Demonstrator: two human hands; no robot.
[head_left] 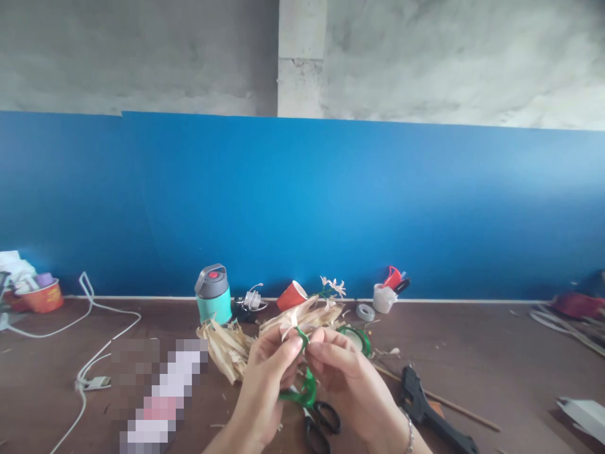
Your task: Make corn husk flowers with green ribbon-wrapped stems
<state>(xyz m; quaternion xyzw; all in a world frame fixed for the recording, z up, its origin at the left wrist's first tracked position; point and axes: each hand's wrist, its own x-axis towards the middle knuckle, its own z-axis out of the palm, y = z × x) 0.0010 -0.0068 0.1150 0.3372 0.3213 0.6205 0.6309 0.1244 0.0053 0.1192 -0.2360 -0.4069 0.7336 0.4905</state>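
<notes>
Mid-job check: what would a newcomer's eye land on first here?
Probably the broad blue panel behind the table. Then the left hand and right hand, meeting low in the centre at a pale flower-like piece and green strip. The grey-lidded turquoise container also stands out, left of the hands.

Rough concrete is seen in the pillar [301, 69] at the view's twelve o'clock, matt plastic in the black tool [416, 392] at five, gloss on the green ribbon [309, 386] at six, papery creases in the pale strips [227, 348] at seven.
</notes>
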